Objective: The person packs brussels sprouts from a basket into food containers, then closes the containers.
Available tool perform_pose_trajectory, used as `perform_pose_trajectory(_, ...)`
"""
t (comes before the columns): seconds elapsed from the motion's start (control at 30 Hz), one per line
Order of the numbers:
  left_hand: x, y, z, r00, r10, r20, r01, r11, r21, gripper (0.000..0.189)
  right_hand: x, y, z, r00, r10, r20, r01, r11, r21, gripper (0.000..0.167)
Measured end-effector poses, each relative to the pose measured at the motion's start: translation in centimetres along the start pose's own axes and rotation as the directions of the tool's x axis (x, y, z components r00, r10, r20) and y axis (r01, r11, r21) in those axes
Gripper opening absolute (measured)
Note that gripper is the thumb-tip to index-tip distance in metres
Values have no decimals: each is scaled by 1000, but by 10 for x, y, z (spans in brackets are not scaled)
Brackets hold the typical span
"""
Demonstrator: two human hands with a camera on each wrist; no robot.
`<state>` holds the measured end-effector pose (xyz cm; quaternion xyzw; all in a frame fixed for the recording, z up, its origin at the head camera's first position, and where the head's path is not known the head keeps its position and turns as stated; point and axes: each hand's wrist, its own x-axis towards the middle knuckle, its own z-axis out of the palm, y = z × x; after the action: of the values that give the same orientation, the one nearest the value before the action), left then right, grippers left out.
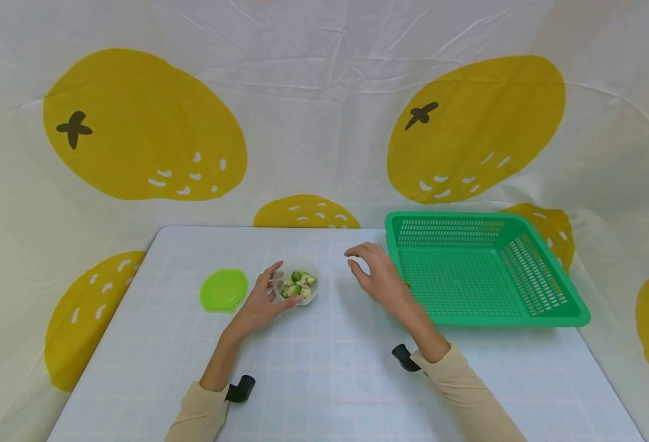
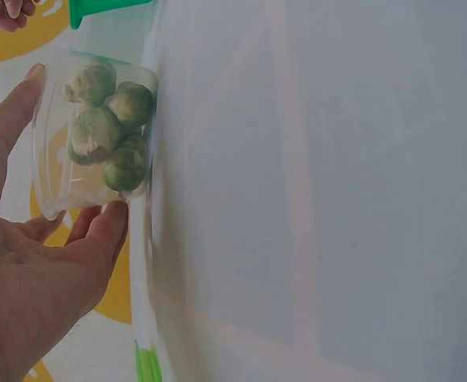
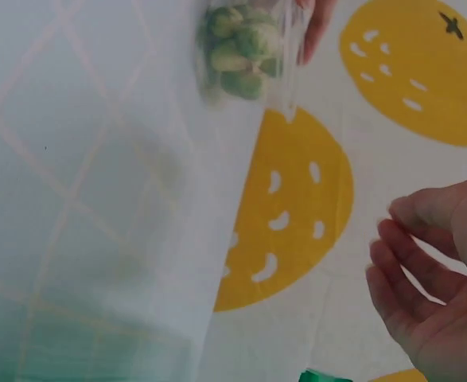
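A clear plastic container (image 1: 305, 300) with several Brussels sprouts (image 2: 96, 131) inside stands on the table. My left hand (image 1: 262, 303) grips it from the left, thumb on the near side and fingers on the far side. To the right of the container, my right hand (image 1: 381, 279) hovers above the table, fingers loosely bent and holding nothing. In the right wrist view, a gap shows between the container and the right hand (image 3: 436, 278). A bright green round lid (image 1: 224, 290) lies flat to the left of the left hand.
A large green perforated basket (image 1: 487, 320) sits at the right, close beside the right hand and forearm. Something small shows at its left inner wall, mostly hidden by the arm. A white curtain with yellow fruit prints (image 1: 148, 123) hangs behind the pale table (image 1: 313, 380).
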<state>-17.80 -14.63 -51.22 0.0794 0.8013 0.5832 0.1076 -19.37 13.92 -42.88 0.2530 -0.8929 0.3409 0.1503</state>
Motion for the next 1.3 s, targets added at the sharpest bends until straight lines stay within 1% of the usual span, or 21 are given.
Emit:
perform_pose_trajectory(0.43, -1, 2, 0, 1000, -6, 11, 6, 1000, 5, 99, -9, 20, -18, 997, 34, -75, -33, 999, 8, 14)
perform_pose_trajectory(0.67, 0, 0, 0, 1000, -5, 6, 5, 1000, 4, 97, -15, 33, -29, 992, 60, -108, -59, 998, 7, 16)
perform_pose_trajectory(0.87, 1, 0, 1, 1000, -8, 2, 8, 1000, 4, 97, -21, 45, -36, 988, 102, -120, -104, 994, -13, 19)
perform_pose_trajectory(0.93, 0, 3, 1, 1000, -12, 2, 12, 1000, 1, 96, -23, 48, -39, 986, 120, -112, -122, 992, -12, 20)
perform_pose_trajectory(1.1, -10, 29, 0, 1000, -18, 17, 18, 1000, -13, 93, -30, 57, -44, 986, 135, -100, -138, 990, -20, 22)
perform_pose_trajectory(1.17, -9, 25, 0, 1000, -16, 16, 16, 1000, -4, 94, -33, 59, -46, 986, 139, -93, -142, 990, -24, 24)
perform_pose_trajectory(1.23, -5, 16, 0, 1000, -17, 10, 17, 1000, 7, 95, -36, 61, -48, 985, 152, -84, -154, 988, -27, 25)
perform_pose_trajectory(1.3, 0, 3, 0, 1000, -14, 6, 14, 1000, 17, 98, -38, 63, -49, 983, 166, -75, -169, 985, -24, 26)
